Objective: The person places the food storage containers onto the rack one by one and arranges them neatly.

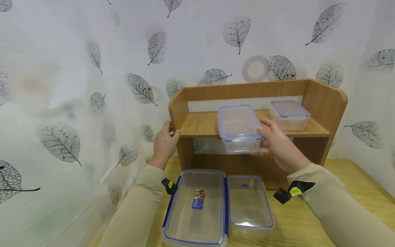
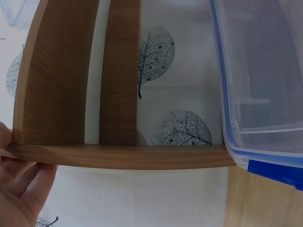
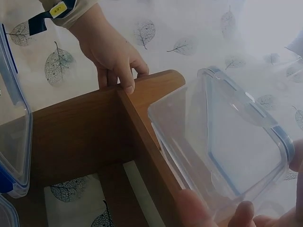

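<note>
In the head view my right hand (image 1: 279, 145) grips a clear plastic food container (image 1: 239, 123) with a blue-edged lid by its right side. The container is tilted, its lid facing me, in front of the shelf board. My left hand (image 1: 165, 142) holds the left side panel of the wooden shelf (image 1: 202, 125); in the right wrist view the left hand's thumb and fingers (image 3: 125, 73) wrap over that panel's edge. Fingers of the right hand (image 3: 244, 217) show under the container in the same view.
A smaller lidded container (image 1: 290, 115) stands at the right of the shelf board. On the table (image 1: 308, 219) before the shelf lie a large container (image 1: 197, 219) with blue clips and a narrower one (image 1: 250, 206). Leaf-patterned sheeting (image 1: 123, 51) hangs behind and at the left.
</note>
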### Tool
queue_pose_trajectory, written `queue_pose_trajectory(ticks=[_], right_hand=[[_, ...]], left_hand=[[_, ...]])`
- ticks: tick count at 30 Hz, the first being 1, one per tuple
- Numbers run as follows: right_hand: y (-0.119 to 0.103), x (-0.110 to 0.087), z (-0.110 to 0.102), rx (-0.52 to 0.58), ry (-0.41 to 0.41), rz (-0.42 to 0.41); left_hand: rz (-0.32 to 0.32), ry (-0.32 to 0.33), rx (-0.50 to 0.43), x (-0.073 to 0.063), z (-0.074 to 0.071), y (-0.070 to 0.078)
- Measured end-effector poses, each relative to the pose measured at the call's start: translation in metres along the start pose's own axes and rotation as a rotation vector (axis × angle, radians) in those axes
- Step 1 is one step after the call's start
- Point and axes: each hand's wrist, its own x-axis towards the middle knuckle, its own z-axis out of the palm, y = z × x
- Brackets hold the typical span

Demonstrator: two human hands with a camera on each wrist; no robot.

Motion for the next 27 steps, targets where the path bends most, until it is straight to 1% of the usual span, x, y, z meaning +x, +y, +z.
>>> queue_pose_trajectory(ticks=[4, 8, 15, 22, 27], right_hand=[[-0.003, 0.004, 0.003, -0.025, 0.024, 0.028], [-0.005, 0.011, 0.006, -0.053, 0.041, 0.035], [-0.009, 0.019, 0.007, -0.114, 0.034, 0.024], [-0.012, 0.024, 0.006, -0.131, 0.011, 0.027], [-0.015, 0.029, 0.008, -0.151, 0.018, 0.044]], left_hand=[[-0.001, -0.001, 0.002, -0.001, 0.0, 0.001], [-0.015, -0.008, 0.002, -0.001, -0.001, 0.002], [-0.016, -0.021, -0.002, -0.001, -0.001, 0.003], [-0.016, -0.022, 0.002, -0.001, -0.001, 0.003], [-0.018, -0.021, -0.002, 0.0, -0.002, 0.004]])
